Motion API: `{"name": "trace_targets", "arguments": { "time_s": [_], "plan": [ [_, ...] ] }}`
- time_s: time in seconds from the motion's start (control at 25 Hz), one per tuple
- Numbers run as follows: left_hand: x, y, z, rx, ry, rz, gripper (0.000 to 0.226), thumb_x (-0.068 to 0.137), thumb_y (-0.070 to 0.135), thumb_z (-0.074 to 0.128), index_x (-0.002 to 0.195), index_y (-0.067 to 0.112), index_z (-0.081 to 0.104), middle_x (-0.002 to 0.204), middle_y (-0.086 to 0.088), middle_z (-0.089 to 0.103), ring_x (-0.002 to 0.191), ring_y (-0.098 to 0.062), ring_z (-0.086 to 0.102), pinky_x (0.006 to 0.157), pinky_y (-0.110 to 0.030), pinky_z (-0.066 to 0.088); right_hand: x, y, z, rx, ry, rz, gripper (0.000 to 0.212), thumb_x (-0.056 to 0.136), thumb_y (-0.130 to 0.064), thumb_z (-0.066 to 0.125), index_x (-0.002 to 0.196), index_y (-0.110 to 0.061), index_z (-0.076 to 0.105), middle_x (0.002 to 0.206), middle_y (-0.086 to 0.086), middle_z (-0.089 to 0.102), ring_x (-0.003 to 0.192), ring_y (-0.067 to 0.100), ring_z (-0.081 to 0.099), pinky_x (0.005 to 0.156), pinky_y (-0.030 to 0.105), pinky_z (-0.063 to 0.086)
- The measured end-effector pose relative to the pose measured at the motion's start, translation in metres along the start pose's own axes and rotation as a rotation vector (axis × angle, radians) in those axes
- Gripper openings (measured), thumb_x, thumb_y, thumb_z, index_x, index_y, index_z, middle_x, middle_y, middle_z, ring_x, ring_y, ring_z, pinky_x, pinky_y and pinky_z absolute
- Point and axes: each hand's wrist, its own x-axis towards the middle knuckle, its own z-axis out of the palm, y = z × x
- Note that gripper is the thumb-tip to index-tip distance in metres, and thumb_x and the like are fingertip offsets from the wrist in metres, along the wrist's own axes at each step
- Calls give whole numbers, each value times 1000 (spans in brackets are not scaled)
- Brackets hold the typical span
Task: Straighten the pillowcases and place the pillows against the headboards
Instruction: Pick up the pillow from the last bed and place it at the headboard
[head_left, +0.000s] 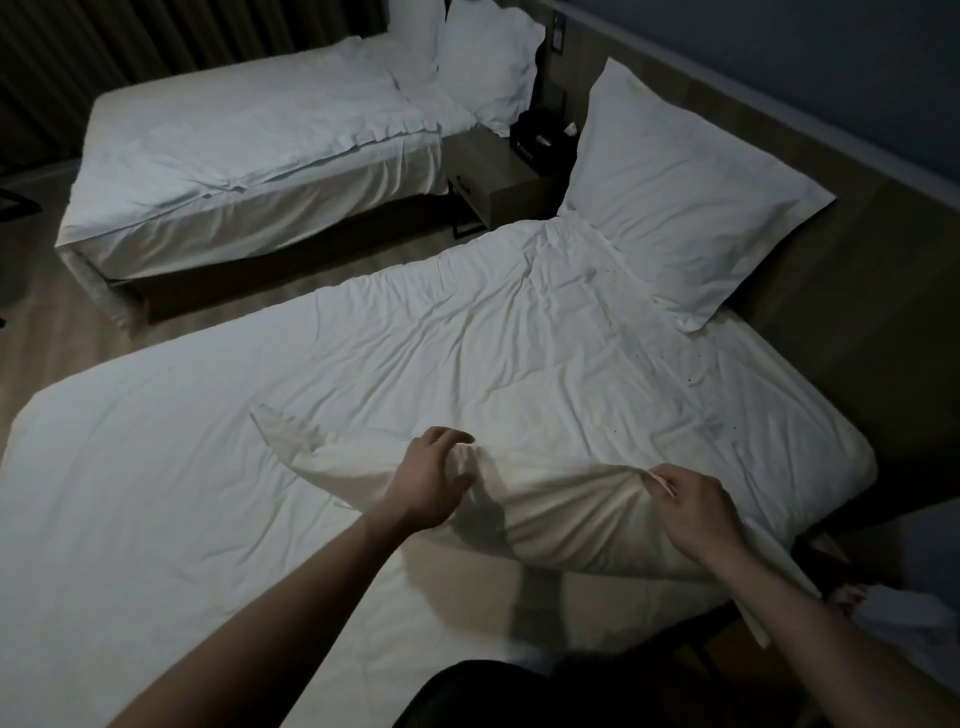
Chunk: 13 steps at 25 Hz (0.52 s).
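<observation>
In a dim twin room, we hold a pillow (561, 512) in its loose white pillowcase low in the centre of the frame, above the near bed (322, 374). Our left hand (431, 480) has its fingers curled into a bunch of fabric along the top edge of the pillow, and our right hand (698, 506) pinches a fold of the case at the other end, where a flap of spare cloth trails down toward the lower right. Both hands are closed on cloth, neither is free. A second pillow (685, 208) already leans against the headboard (852, 270) in the upper right, and two more (467, 57) stand at the head of the far bed (249, 145) at the top of the frame, beside a nightstand (498, 176). The job in hand, as we judge it, is squaring the case on the filling. To do it well we would draw the two grips apart along the seam until the wrinkles between them flatten, shake the filling down into the corners, and tuck in the trailing flap so it does not hang out. We would then carry the pillow up the frame and set it upright beside its partner, edges level. The risk is a twisted case, since the fabric near the left hand looks bunched.
</observation>
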Motion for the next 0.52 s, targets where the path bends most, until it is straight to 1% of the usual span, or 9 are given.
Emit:
{"name": "trace_targets", "arguments": {
  "time_s": [0.04,0.08,0.16,0.2,0.28,0.32,0.4,0.44,0.52],
  "plan": [
    [-2,-12,-6,21,-28,-57,58,84,29,75,139,24,57,145,-2,53,120,-27,61,104,-39,49,-3,-1,-2,15,-4,-9,28,99,-35,58,78,-20,70,81,4,75,85,31,69,76,41,53],
    [-3,-22,-12,37,-63,-128,67,84,29,75,146,23,51,151,-3,48,124,-28,60,106,-38,48,-5,-3,-3,30,-6,-21,28,99,-35,59,76,-21,69,79,1,75,82,28,70,75,41,53],
    [-2,-38,-22,93,-133,-208,68,85,32,74,147,19,50,148,-7,53,128,-28,58,106,-37,47,-6,-9,-4,40,13,-37,27,98,-35,60,75,-22,68,76,-1,74,81,27,69,75,42,54],
    [1,-42,-26,116,-155,-226,60,86,32,72,142,19,55,141,-7,60,125,-28,60,103,-36,48,-5,-12,-4,45,31,-41,27,97,-34,60,75,-22,68,76,-1,74,81,27,69,75,42,54],
    [7,-43,-34,81,-136,-276,35,88,29,67,122,19,68,118,-6,73,110,-29,68,91,-35,52,-4,-21,-4,78,53,-32,28,98,-33,61,73,-23,68,76,-1,74,80,26,68,74,41,53],
    [11,-41,-37,50,-99,-280,22,89,28,67,109,21,71,101,-3,77,100,-27,71,85,-34,53,-4,-25,-5,102,64,-25,30,98,-33,61,70,-25,67,74,-2,73,78,25,68,74,40,52],
    [19,-32,-43,-10,-8,-251,3,89,24,68,91,22,69,71,4,76,80,-19,75,75,-34,54,-6,-28,-9,156,81,-23,40,98,-32,61,58,-31,58,63,-7,66,70,22,65,68,38,48],
    [22,-27,-44,-55,42,-231,4,89,21,68,86,21,67,64,5,75,74,-16,74,73,-34,56,-7,-27,-12,180,98,-32,44,98,-30,62,54,-32,53,57,-7,60,64,20,61,64,36,45],
    [28,-14,-43,-135,142,-189,11,88,15,66,78,19,66,65,5,75,73,-14,71,72,-35,55,-8,-21,-23,208,137,-60,44,99,-29,61,56,-22,54,55,0,54,58,17,54,60,36,41]
  ]
}}
